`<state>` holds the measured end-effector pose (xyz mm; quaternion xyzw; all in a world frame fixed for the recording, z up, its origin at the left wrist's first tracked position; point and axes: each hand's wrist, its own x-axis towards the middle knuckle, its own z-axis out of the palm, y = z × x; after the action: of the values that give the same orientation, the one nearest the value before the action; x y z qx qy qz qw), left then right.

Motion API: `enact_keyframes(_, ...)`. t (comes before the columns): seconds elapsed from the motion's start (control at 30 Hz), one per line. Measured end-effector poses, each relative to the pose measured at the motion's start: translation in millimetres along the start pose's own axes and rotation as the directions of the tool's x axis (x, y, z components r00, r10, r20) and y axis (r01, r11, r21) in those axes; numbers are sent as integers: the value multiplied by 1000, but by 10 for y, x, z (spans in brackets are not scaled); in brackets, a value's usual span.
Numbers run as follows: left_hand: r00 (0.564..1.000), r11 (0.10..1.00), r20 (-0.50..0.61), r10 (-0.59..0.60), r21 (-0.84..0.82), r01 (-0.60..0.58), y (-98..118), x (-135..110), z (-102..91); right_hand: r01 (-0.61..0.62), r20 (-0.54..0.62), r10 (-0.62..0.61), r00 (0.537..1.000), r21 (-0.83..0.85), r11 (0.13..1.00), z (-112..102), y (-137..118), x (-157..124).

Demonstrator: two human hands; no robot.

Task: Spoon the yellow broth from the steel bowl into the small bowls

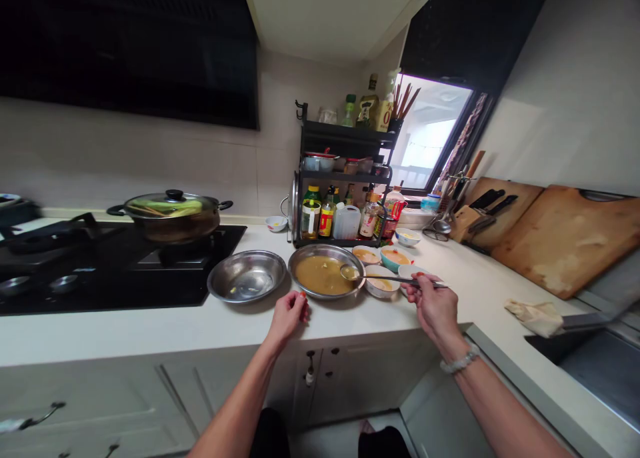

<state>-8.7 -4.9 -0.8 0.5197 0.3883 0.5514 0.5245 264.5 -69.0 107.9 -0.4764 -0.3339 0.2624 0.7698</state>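
Note:
My right hand is closed around the handle of a metal ladle. The ladle's bowl is over the right side of a wide metal basin of yellowish-brown liquid, with some liquid in it. Close to the basin's front left rim, my left hand has its fingers curled in, with nothing visible in them; whether it touches the rim I cannot tell. A second metal basin, nearly empty, stands to the left. Right of the full basin are several small bowls with orange-yellow liquid, one partly hidden by my right hand.
A lidded pot sits on the black stove at left. Behind the basins stands a black rack with bottles and jars. Cutting boards and a knife block lean at right, near a cloth by the sink.

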Motion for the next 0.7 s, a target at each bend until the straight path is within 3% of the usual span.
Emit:
enact_keyframes(0.23, 1000, 1000, -1, 2, 16, -2, -3, 0, -6, 91, -123, -91, 988, -5, 996, -222, -145, 158)
enact_keyframes(0.4, 1000, 1000, -2, 5, 26, -5, 21, -9, -2, 187, -137, -207, 969, -151, 971, -392, -136, 219)
enact_keyframes(0.57, 1000, 1000, -7, -1, 20, 1, 33, -14, 3, 342, 40, -358, 933, -410, 846, -510, -86, 110)
enact_keyframes(0.7, 1000, 1000, -3, 13, 25, -12, 28, -11, 1, 526, 238, -472, 849, -472, 708, -560, -73, -20)
